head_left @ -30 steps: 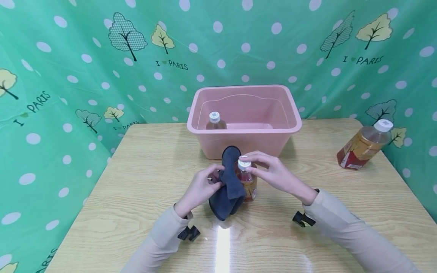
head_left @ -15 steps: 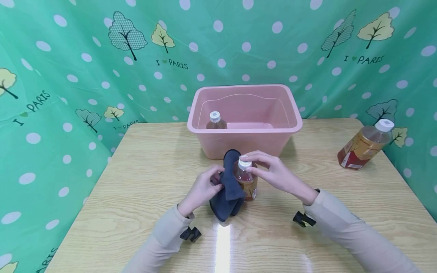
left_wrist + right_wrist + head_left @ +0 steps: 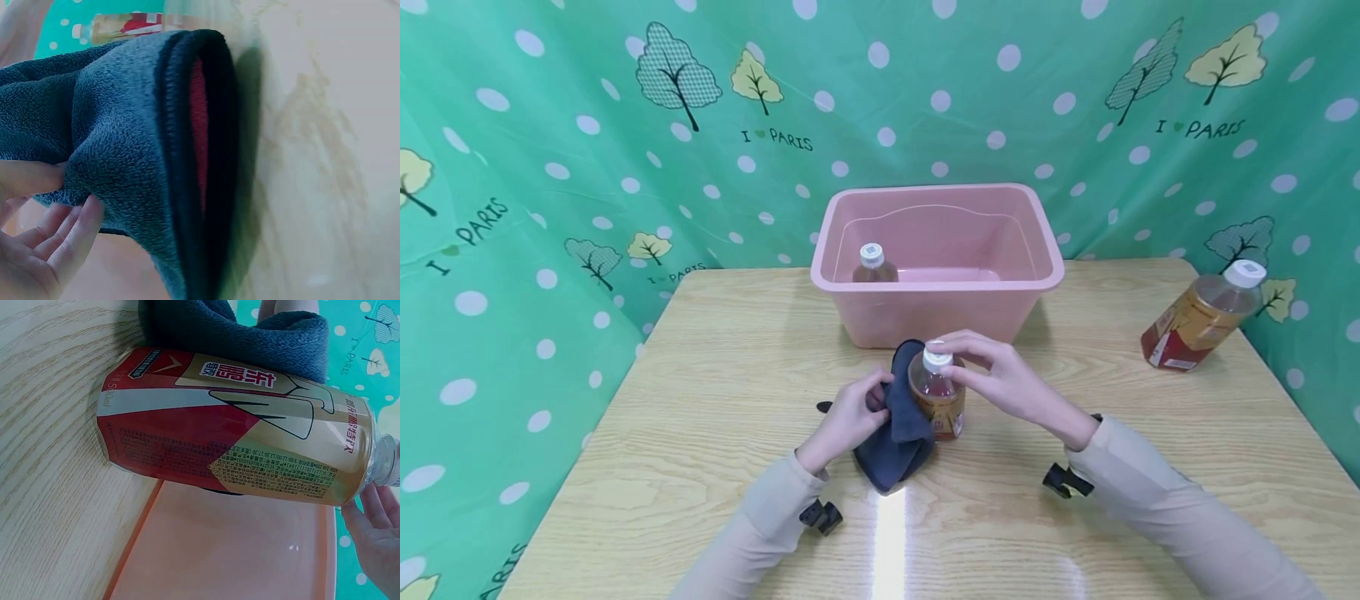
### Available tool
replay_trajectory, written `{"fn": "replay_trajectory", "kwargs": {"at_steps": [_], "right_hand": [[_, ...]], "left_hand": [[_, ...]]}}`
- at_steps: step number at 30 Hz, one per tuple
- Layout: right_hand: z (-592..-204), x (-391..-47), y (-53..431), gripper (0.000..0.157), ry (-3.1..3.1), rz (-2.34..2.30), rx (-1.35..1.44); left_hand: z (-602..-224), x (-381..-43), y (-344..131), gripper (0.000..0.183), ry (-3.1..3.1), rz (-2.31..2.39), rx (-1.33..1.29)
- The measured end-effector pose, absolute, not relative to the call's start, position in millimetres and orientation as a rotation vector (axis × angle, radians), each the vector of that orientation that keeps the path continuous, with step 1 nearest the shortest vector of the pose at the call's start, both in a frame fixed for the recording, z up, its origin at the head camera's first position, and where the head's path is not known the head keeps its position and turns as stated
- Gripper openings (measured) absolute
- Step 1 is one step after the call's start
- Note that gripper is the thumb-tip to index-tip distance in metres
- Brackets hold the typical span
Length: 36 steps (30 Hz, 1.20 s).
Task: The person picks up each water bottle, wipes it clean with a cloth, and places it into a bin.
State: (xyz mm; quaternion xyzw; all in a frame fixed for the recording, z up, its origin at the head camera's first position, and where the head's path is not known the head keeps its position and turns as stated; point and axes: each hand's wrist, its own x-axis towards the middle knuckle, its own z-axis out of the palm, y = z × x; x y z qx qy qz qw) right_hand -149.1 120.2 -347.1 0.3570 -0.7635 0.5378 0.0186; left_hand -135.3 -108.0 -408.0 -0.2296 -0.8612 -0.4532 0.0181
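Observation:
A bottle (image 3: 938, 398) of amber drink with a white cap stands on the table, its red and gold label filling the right wrist view (image 3: 219, 425). My right hand (image 3: 992, 375) grips it by the cap from above. My left hand (image 3: 850, 417) pinches a dark grey-blue cloth (image 3: 895, 450), which lies folded against the bottle's left side. In the left wrist view, thumb and fingers pinch a fold of the cloth (image 3: 119, 125), whose dark-edged opening shows a red inside. The palm side of the right hand (image 3: 378, 531) shows beside the bottle's neck.
Just behind the bottle is a pink plastic bin (image 3: 932, 312), with another white-capped bottle (image 3: 874, 265) inside at its left. A third bottle (image 3: 1202, 321) stands at the table's right edge. Green dotted fabric (image 3: 940, 83) hangs behind the wooden table (image 3: 700, 375).
The cloth has slid down and back along the bottle's left side with my left hand, and more of the bottle shows. My right hand stays at the cap.

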Motion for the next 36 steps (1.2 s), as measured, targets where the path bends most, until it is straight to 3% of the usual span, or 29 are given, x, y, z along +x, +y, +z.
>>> {"fn": "replay_trajectory", "kwargs": {"at_steps": [23, 36], "right_hand": [[-340.4, -154.6, 121.4, 0.030, -2.372, 1.569, 1.105], [-298.6, -169.6, 127.7, 0.031, -2.456, 1.517, 1.070]], "left_hand": [[-423.4, -133.1, -113.9, 0.037, -2.677, -1.438, -0.692], [-418.4, -124.6, -125.2, 0.037, -2.652, -1.476, -0.650]]}}
